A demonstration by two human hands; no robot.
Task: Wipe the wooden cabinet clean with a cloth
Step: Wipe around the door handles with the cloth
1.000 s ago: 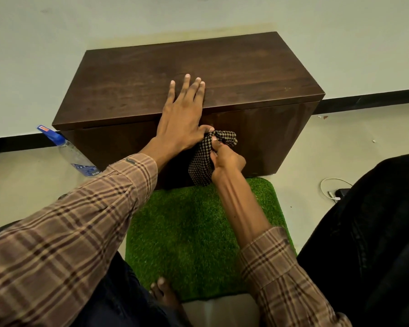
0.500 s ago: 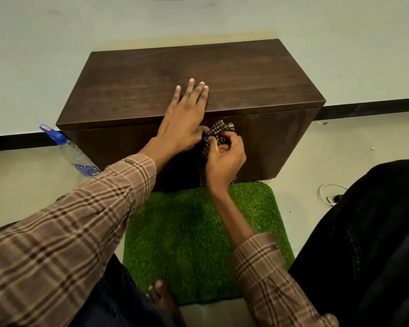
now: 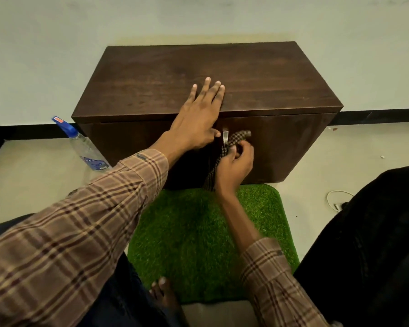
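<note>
The right hand (image 3: 235, 162) is gripping a checked cloth (image 3: 234, 140), rubbing the wooden cabinet (image 3: 281, 147) front beside its metal handle (image 3: 225, 135); the left hand (image 3: 196, 114) is lying flat, bracing the top's front edge. Wiping looks underway, not finished.

The person wore a long-sleeved shirt in a tan plaid — dark brown and maroon stripes crossed on a beige ground. Left sleeve (image 3: 80, 232) and right sleeve (image 3: 276, 279) each ended in a buttoned cuff at the wrist. Dark trousers (image 3: 368, 244) covered the legs — a bare foot (image 3: 163, 293) showed below.
</note>
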